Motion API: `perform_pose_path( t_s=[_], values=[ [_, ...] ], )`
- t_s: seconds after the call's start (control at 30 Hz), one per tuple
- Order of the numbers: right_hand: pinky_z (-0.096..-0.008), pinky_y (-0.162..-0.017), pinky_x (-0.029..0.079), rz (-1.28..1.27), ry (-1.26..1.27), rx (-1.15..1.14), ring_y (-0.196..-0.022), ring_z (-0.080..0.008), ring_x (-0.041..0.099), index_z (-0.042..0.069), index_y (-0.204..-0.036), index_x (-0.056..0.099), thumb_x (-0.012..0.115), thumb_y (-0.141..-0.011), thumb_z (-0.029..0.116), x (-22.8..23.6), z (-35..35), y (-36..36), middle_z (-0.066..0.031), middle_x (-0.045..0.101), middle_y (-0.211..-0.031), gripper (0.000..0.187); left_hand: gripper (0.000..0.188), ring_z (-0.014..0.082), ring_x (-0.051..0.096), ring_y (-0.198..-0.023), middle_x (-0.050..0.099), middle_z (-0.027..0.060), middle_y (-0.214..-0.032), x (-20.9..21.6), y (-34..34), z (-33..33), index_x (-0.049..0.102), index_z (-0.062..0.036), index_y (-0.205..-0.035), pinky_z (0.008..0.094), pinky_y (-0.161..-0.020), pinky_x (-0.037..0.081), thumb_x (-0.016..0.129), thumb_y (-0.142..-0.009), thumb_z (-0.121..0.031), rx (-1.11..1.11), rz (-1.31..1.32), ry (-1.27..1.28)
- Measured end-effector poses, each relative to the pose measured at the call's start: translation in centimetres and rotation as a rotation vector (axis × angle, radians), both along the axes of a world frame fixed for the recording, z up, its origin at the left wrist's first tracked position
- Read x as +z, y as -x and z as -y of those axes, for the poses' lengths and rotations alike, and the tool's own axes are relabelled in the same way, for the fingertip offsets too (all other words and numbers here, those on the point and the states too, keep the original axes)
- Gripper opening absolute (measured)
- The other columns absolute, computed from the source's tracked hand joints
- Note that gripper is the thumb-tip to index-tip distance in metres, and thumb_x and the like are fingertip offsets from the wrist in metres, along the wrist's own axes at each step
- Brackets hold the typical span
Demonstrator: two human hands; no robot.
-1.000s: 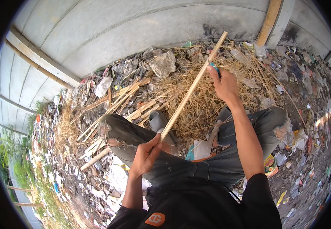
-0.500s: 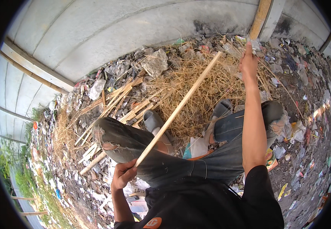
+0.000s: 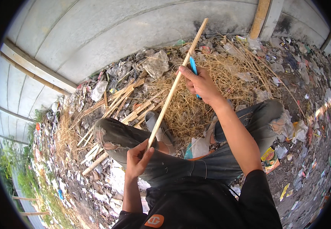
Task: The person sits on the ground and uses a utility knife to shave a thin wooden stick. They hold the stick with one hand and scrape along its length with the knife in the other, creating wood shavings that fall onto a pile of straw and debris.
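A long pale strip of split wood or bamboo [image 3: 169, 100] slants up from my lap toward the wall. My left hand [image 3: 138, 158] is closed around its lower end, above my knee. Farther up the strip, my right hand [image 3: 200, 82] grips a slim blue cutter knife [image 3: 194, 65], its upper end against the strip's right side. My right thumb presses along the strip; the blade is too small to make out clearly. Between my feet lies a heap of dry straw-like shavings [image 3: 184, 118].
Split wood pieces [image 3: 117, 101] lie left of the shavings, by a grey stone-like lump [image 3: 156, 65]. A concrete panel wall [image 3: 135, 26] stands ahead, with a bamboo post [image 3: 259, 19]. Litter covers the ground. I sit low, with grey slippers [image 3: 156, 124] on my feet.
My right hand has come down and left from near the post onto the strip, with the blue knife now showing. The strip has shifted up and left; my left hand has moved slightly right and up.
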State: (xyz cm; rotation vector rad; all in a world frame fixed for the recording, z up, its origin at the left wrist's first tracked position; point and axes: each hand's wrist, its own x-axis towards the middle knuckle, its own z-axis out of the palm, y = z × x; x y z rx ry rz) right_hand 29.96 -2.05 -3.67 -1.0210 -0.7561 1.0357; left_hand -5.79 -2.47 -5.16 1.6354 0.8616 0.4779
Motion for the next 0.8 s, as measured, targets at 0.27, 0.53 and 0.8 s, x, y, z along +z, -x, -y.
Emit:
perform_pose_path(
  t_s=[0.27, 0.53, 0.8],
  values=[
    [-0.0305, -0.05, 0.032, 0.297, 0.021, 0.002, -0.053, -0.006, 0.043, 0.007, -0.082, 0.071, 0.08, -0.096, 0.042, -1.4, 0.4, 4.0, 0.0067, 0.05, -0.059, 0.039, 0.036, 0.0, 0.038, -0.059, 0.046, -0.0105, -0.07, 1.9, -2.6, -0.2, 0.062, 0.0054, -0.135, 0.0213, -0.053, 0.028, 0.056, -0.112, -0.021, -0.039, 0.034, 0.202],
    [-0.0312, -0.055, 0.037, 0.463, 0.061, 0.081, -0.06, -0.0085, 0.047, 0.003, -0.088, 0.074, 0.081, -0.095, 0.043, -0.5, 1.6, 6.9, 0.0029, 0.055, -0.063, 0.042, 0.036, 0.0016, 0.038, -0.055, 0.044, -0.0076, -0.065, 2.2, -4.2, -0.8, 0.064, 0.002, -0.126, 0.0224, -0.051, 0.031, 0.043, -0.117, -0.026, -0.046, -0.029, 0.067],
    [-0.0361, -0.061, 0.047, 0.59, -0.031, 0.182, -0.061, -0.018, 0.055, 0.004, -0.102, 0.077, 0.075, -0.099, 0.036, -3.0, 2.4, 10.5, -0.0077, 0.061, -0.069, 0.032, 0.04, 0.0036, 0.04, -0.053, 0.045, -0.0055, -0.063, 1.8, -4.9, -2.0, 0.066, 0.0018, -0.122, 0.0237, -0.05, 0.033, 0.042, -0.117, -0.03, 0.038, -0.025, 0.041]
  ],
)
